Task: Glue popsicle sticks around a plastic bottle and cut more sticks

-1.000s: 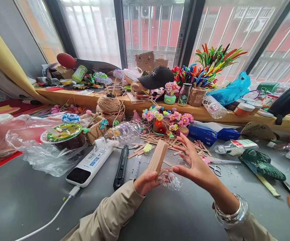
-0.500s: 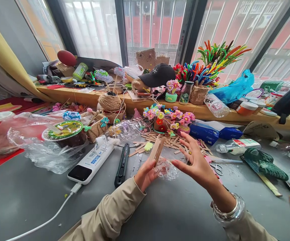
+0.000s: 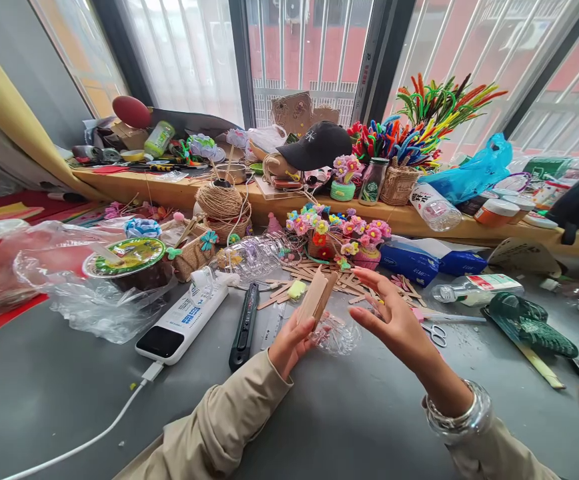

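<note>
**Wood (image 3: 314,297) could slip from a one-handed grip**

The left hand (image 3: 289,343) pinches the wood's lower end between thumb and fingers, holding it tilted above the table (image 3: 349,413); a loosened thumb could drop it. The right hand (image 3: 399,327) is spread beside it, apart from the wood and gripping nothing visible, so it lends no support. Crumpled plastic (image 3: 339,335) behind the left hand might snag the fingers. A wide sweep could knock the cutter (image 3: 243,327) or small scissors (image 3: 433,327). Farther back, a dropped piece might scatter the sticks (image 3: 342,283).
</note>
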`<action>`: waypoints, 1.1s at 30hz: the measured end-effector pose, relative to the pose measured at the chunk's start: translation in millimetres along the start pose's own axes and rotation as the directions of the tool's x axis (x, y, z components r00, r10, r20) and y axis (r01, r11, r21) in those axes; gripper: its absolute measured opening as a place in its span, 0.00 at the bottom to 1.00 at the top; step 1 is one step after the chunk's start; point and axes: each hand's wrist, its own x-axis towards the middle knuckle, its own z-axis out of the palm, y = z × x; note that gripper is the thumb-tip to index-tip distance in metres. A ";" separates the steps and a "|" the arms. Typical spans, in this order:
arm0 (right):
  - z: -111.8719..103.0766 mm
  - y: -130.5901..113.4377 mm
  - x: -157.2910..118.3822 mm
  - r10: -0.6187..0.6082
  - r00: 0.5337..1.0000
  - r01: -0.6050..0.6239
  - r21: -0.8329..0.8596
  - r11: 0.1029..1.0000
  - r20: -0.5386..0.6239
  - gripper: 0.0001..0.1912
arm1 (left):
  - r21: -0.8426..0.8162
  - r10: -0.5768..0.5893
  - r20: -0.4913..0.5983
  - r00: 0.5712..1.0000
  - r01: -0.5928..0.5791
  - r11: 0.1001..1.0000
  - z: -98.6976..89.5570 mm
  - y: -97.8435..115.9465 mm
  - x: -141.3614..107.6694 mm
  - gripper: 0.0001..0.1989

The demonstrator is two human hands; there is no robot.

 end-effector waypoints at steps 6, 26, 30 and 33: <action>3.6 -1.8 -1.6 -0.080 0.991 0.082 0.014 0.997 -0.108 0.08 | 0.254 0.204 -0.070 0.977 -0.180 0.950 1.4 -2.4 2.8 0.31; 16.1 28.4 5.4 -0.102 0.973 0.074 -0.136 0.988 -0.209 0.14 | 0.019 0.350 -0.475 0.808 -0.388 0.921 -15.9 21.0 4.1 0.26; 36.1 46.1 2.4 -0.069 0.995 0.089 -0.379 0.921 0.066 0.13 | 0.017 0.361 -0.451 0.816 -0.397 0.918 -15.2 18.1 3.2 0.24; 43.2 54.5 0.6 -0.036 0.993 0.082 -0.450 0.889 0.108 0.07 | -0.007 0.350 -0.440 0.827 -0.393 0.920 -16.6 16.5 4.4 0.23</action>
